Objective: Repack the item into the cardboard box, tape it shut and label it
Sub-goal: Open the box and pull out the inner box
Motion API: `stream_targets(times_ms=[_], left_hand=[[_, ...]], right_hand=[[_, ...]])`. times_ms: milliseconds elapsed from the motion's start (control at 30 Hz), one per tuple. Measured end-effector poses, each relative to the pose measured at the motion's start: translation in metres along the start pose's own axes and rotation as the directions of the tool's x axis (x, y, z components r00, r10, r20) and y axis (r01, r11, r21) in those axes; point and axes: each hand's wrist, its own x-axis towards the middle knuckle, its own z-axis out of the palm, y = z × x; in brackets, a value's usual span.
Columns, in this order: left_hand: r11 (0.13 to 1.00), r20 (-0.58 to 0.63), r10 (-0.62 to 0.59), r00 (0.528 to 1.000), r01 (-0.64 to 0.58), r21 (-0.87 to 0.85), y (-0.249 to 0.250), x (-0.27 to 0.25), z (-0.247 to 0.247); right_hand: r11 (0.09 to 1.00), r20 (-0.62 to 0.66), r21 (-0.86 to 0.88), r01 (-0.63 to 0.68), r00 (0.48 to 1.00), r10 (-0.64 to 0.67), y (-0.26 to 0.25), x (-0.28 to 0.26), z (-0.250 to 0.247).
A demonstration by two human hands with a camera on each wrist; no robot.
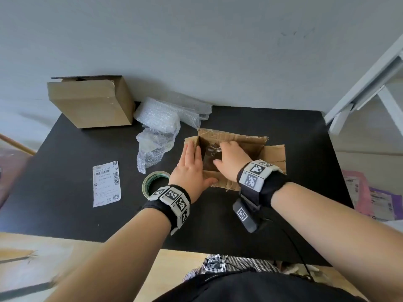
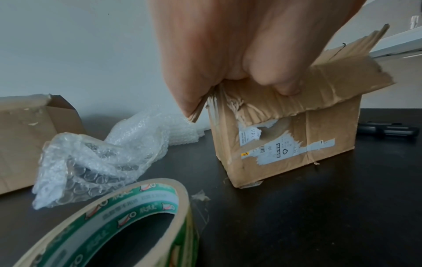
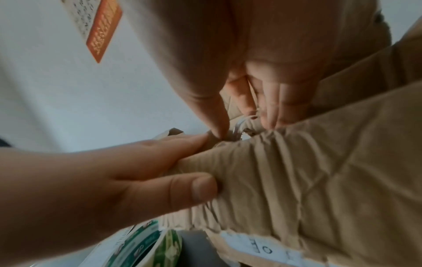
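An open cardboard box [image 1: 257, 149] with torn flaps stands mid-table; the left wrist view shows its torn old label [image 2: 285, 146]. My right hand [image 1: 229, 158] reaches down inside it and grips the item [image 1: 212, 150], a dark thing with a shiny part, mostly hidden by the fingers [image 3: 271, 108]. My left hand [image 1: 189, 166] lies flat against the box's left flap with straight fingers, thumb [image 3: 200, 187] pressing the near flap [image 3: 319, 171]. A tape roll [image 1: 154, 182] lies just left of that wrist. A white shipping label [image 1: 106, 184] lies further left.
Crumpled bubble wrap [image 1: 161, 127] lies behind the tape roll. A second, larger cardboard box [image 1: 91, 101] stands at the back left corner. Pink and purple mailers [image 1: 370, 197] lie off the table's right edge, and a white frame [image 1: 359, 88] stands at the right.
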Motion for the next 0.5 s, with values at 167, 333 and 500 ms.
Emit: stream_targets(times_ms=[167,333,500], left_hand=[[1.0,0.003,-0.006,1.0,0.006,-0.013,-0.001,0.001,0.0],[0.999,-0.011,-0.021,1.0,0.021,-0.03,0.001,0.002,0.0],[0.997,-0.019,-0.07,0.997,0.069,-0.046,0.007,0.004,0.002]], right_hand=[[0.997,0.075,0.019,-0.078,0.994,0.076,0.0,0.02,-0.004],[0.998,0.063,0.028,-0.049,0.997,0.048,0.006,0.016,-0.007],[0.99,-0.089,0.141,0.01,0.996,0.002,0.016,-0.003,-0.027]])
